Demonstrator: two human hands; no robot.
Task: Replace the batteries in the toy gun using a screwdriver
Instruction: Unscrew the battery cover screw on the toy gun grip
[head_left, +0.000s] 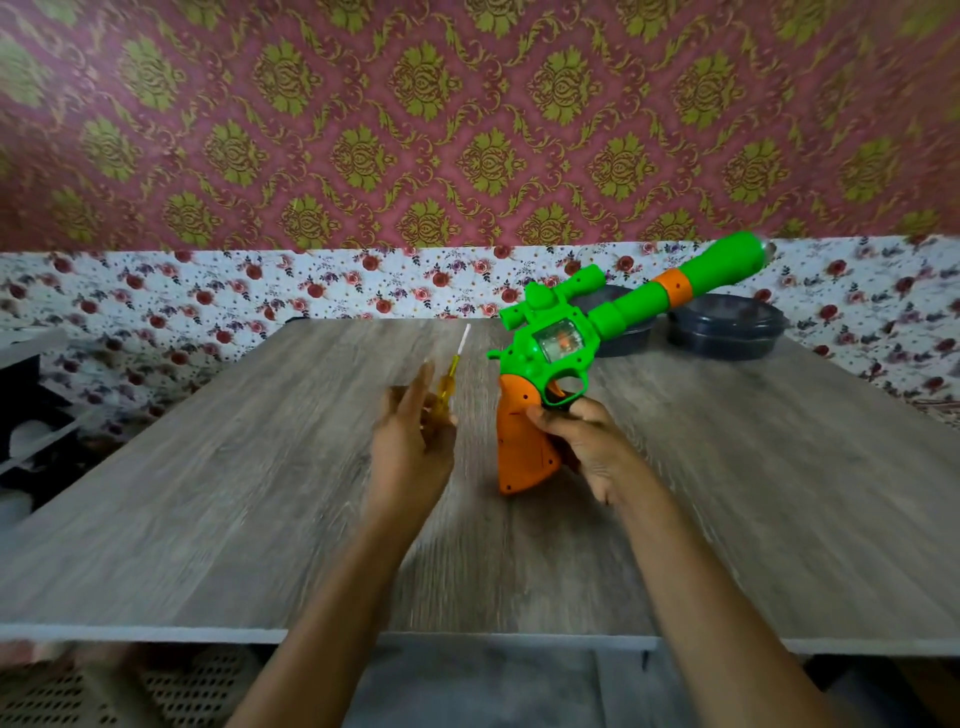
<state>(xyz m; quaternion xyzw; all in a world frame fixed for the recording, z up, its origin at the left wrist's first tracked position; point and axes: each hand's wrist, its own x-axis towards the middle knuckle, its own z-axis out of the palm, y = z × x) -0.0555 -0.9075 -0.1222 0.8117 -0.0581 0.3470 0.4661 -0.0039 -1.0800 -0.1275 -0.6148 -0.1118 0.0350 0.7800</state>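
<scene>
Wood-grain table (208, 519), green toy gun (613, 317) — orange grip (519, 441) in right hand (597, 447), left hand (410, 447) by screwdriver (448, 387), hold unclear

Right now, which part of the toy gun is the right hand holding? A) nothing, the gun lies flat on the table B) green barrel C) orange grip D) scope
C: the right hand has its fingers curled round the orange grip of the toy gun, with the barrel pointing up and away.

2 dark containers (724, 330) on wooden table (208, 493), floral wallpaper (363, 130) behind
</scene>
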